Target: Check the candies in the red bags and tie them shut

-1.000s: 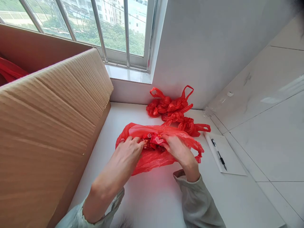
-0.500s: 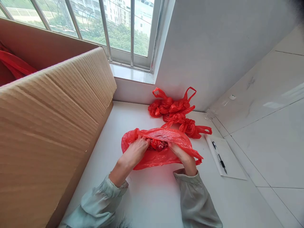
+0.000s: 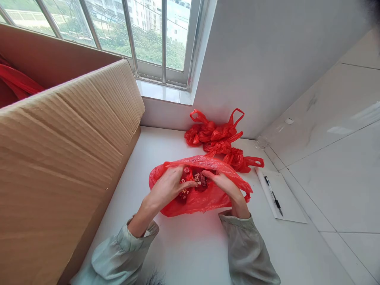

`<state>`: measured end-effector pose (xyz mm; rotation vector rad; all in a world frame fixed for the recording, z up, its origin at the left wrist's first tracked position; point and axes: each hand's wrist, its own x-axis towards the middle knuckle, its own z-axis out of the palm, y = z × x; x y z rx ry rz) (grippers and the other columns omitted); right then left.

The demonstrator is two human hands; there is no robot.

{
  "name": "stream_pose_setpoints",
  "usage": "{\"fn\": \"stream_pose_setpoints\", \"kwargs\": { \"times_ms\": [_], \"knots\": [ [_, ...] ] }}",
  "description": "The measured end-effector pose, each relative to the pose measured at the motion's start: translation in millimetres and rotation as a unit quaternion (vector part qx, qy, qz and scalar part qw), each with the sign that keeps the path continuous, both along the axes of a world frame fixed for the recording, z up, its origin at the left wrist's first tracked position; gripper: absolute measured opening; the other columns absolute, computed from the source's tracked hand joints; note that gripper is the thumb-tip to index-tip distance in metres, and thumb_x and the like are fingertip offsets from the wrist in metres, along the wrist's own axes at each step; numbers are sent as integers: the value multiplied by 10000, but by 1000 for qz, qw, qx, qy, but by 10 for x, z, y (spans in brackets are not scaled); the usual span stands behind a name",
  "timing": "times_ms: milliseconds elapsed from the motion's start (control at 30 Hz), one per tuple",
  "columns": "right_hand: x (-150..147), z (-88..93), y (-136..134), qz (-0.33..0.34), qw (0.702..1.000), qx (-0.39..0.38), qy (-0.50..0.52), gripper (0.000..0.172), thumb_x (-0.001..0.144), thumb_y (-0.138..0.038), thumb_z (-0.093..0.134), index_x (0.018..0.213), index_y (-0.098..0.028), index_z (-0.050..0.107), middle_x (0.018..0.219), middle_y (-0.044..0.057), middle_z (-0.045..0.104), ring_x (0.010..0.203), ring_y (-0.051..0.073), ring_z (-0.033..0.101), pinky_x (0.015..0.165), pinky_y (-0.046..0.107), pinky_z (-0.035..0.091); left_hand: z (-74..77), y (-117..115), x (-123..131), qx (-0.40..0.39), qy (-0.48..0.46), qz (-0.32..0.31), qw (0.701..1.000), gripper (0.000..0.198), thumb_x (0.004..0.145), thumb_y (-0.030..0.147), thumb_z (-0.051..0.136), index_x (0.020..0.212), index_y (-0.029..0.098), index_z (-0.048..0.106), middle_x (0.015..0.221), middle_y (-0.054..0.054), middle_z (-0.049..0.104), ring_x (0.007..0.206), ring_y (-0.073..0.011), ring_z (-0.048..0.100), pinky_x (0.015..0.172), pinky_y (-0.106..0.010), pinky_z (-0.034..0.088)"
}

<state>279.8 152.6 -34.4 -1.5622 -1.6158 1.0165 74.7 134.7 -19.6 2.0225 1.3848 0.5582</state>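
Observation:
A red plastic bag (image 3: 204, 201) lies mouth-up on the white table, its opening spread wide. Inside are several small dark red packets (image 3: 198, 179) with pale gold printed characters. My left hand (image 3: 168, 183) reaches into the bag from the left, its thumb stretched apart across the packets. From the right, my right hand (image 3: 221, 181) also reaches in, thumb out over the packets' right side. The other fingers of both hands are partly hidden in the bag, but neither hand visibly grips a packet.
Several knotted red bags (image 3: 216, 132) lie against the wall behind. A large cardboard box (image 3: 68, 146) with red material (image 3: 19, 81) inside stands at left. To the right, a pen (image 3: 273, 196) rests on white paper (image 3: 292, 209). A barred window (image 3: 148, 39) is behind.
My left hand has turned and its thumb now extends over the packets. My right hand has come up, its thumb now showing. The bag's mouth is wider and more of the packets shows.

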Motion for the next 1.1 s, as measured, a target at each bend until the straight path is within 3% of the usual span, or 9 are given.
{"fn": "stream_pose_setpoints", "kwargs": {
  "times_ms": [67,200,400,600,900,1100],
  "knots": [
    [-55,59,-10,13,1000,-21,17,253,849,-437,587,924,-226,704,985,38,753,986,236,681,969,401,500,-3,20,33,-35,-50,7,998,330,849,526,589,828,216,478,914,-54,679,862,-258,627,707,-369,473],
    [-159,94,-40,26,993,-65,94,272,840,-464,591,877,-217,697,930,35,761,891,214,704,858,339,545,-43,63,70,-56,-106,28,992,331,827,472,628,873,226,412,839,-24,673,809,-241,640,659,-353,456],
    [-208,46,-39,58,979,-70,182,311,863,-435,583,1104,-256,666,1128,40,743,964,220,720,785,322,572,-5,93,-19,-26,-137,63,988,265,825,387,641,924,202,479,963,-36,674,832,-208,660,681,-321,473],
    [-93,77,-29,-29,997,-31,66,321,849,-422,620,1117,-259,689,1223,28,713,1200,240,626,1062,391,446,119,61,-82,-22,-86,45,995,185,920,381,497,900,217,580,840,0,687,770,-191,636,680,-300,442],
    [86,85,-1,-39,998,-21,55,376,823,-510,640,1089,-252,707,1195,38,724,1160,259,645,1062,416,450,92,57,-131,35,50,42,997,187,935,218,299,763,239,371,644,14,466,589,-173,415,582,-309,318],
    [121,153,-32,-27,999,-37,25,354,839,-525,598,1034,-253,715,1135,28,741,1119,261,659,1024,389,468,144,69,-143,3,30,41,999,240,953,287,333,746,231,442,630,25,477,580,-157,432,568,-299,297]
  ]
}}
